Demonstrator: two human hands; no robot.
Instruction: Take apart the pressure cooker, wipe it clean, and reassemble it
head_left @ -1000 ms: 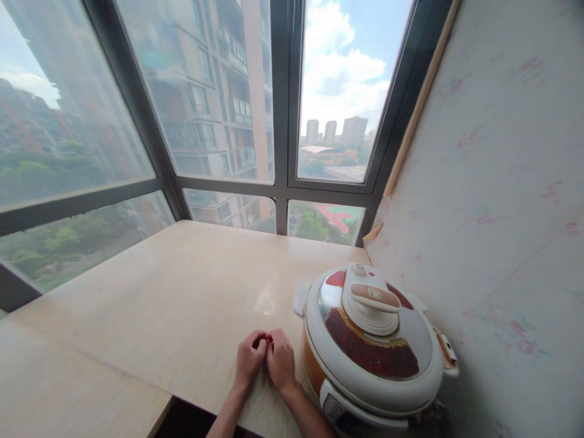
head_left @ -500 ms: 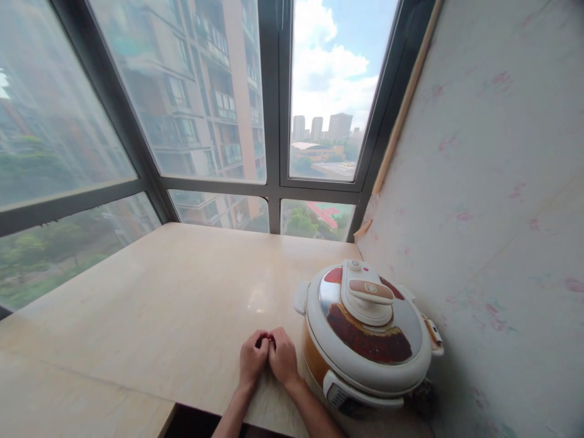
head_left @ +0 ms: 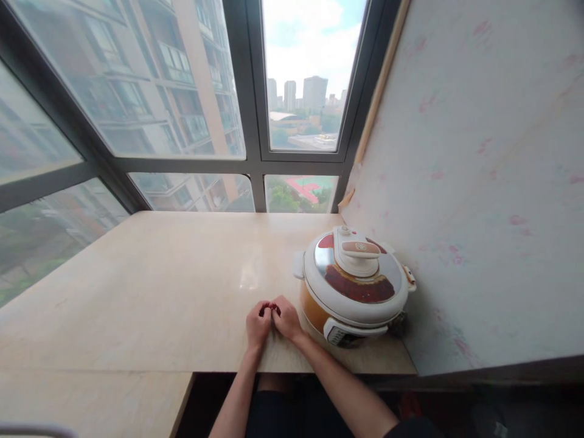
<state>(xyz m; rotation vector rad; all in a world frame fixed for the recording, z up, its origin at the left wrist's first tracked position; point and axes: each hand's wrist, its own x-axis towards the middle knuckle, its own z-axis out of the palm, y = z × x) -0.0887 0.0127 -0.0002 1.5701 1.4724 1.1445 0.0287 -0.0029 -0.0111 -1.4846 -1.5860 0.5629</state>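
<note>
My left hand (head_left: pixel 258 324) rests on the pale countertop (head_left: pixel 173 286) with its fingers curled into a loose fist. Against it lies my right hand (head_left: pixel 286 317), closed in the same way, the two touching at thumbs and knuckles. No object shows in either of them. Just right of my right hand stands a white electric pressure cooker (head_left: pixel 314 292) with an orange-brown body, a silver and dark red lid, and a lid handle (head_left: pixel 361 249). Its lid is on, and neither hand touches it. The control panel faces my side and its markings are too small to read.
Framed windows (head_left: pixel 301 67) rise behind the counter, with buildings and trees outside. A floral-papered wall (head_left: pixel 474 201) stands close on the cooker's right. The counter's front edge steps nearer on the left, and a grey curved bar (head_left: pixel 36 431) shows at the lower left corner.
The view has tilted down and shifted right, so my lap and the counter's front edge now show. My hands remain together beside the cooker, both closed.
</note>
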